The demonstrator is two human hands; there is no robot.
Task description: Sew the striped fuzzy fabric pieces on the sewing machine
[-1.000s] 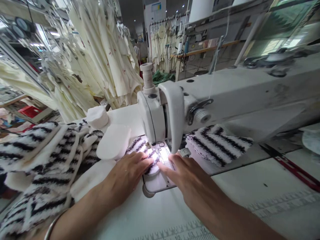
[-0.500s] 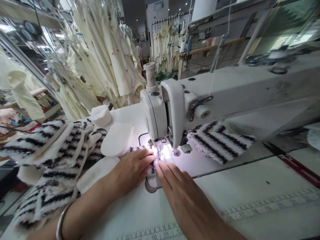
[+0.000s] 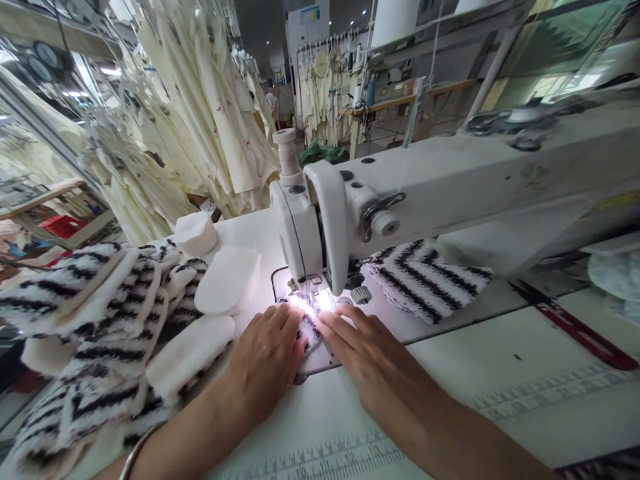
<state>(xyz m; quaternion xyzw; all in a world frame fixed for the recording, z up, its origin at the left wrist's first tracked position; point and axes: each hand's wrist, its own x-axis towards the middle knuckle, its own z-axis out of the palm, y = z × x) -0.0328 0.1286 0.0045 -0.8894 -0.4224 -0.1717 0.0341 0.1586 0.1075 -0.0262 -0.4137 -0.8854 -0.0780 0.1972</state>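
Observation:
A small fuzzy piece with black and white stripes (image 3: pixel 311 328) lies under the lit needle of a white sewing machine (image 3: pixel 320 227). My left hand (image 3: pixel 265 357) rests flat on its left side, fingers stretched toward the needle. My right hand (image 3: pixel 357 347) lies flat on its right side, fingertips pressing the fabric near the presser foot (image 3: pixel 307 293). Most of the piece is hidden beneath both hands. A bangle (image 3: pixel 133 453) sits on my left wrist.
A heap of striped and white fuzzy pieces (image 3: pixel 100 320) lies at the left, with white oval pieces (image 3: pixel 227 280) on it. Another striped piece (image 3: pixel 425 277) lies behind the machine arm. Red-handled scissors (image 3: pixel 575 330) lie at the right. Cream garments (image 3: pixel 200 120) hang behind.
Both hands have drawn closer together over the striped piece, and less of the piece shows under the needle than one second ago. The view has shifted slightly.

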